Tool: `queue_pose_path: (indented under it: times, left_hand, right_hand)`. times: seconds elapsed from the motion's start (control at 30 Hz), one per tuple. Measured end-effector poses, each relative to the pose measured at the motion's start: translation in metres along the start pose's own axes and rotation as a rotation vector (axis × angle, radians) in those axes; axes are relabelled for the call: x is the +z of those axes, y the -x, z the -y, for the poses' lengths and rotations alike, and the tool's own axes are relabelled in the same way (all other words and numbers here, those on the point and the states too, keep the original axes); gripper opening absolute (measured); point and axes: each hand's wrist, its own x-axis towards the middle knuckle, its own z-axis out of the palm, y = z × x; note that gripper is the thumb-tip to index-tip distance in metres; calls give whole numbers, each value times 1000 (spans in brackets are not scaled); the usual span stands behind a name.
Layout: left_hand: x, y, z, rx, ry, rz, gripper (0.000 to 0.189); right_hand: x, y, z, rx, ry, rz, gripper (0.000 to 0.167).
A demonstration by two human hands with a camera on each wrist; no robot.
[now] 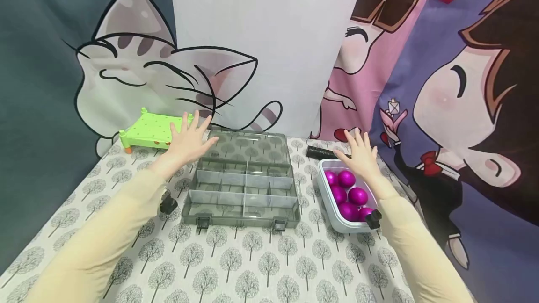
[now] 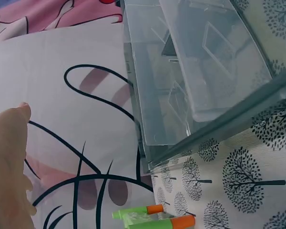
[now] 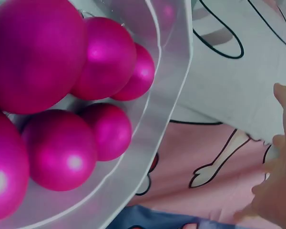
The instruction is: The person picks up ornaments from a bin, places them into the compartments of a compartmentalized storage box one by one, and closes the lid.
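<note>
My left hand is raised with fingers spread, between a green toy bed-like stand and a grey clear divided box. It holds nothing. The box lies with its lid laid back and its several compartments showing. My right hand, fingers also spread, hovers over the far right side of a white plastic tub. In the tub lie several shiny magenta balls. The right wrist view shows these balls close up, with the right hand apart from them at the edge.
A black cylinder-like item lies behind the tub, partly covered by the right hand. The tablecloth has a tree print. A cartoon-printed curtain stands right behind the table. Black wrist cameras sit on both sleeves.
</note>
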Motion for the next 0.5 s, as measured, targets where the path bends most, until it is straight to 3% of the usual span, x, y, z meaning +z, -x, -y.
queue_pose_path:
  times: [0.23, 0.37, 0.5]
  left_hand:
    - [-6, 8, 9, 76, 126, 52, 75]
    - [-3, 16, 18, 128, 304, 129, 78]
    - [3, 25, 28, 109, 487, 183, 77]
  right_hand:
    - [1, -5, -19, -145, -145, -9, 76]
    - [5, -4, -26, -167, -157, 61, 64]
    - [10, -5, -30, -176, -164, 166, 55]
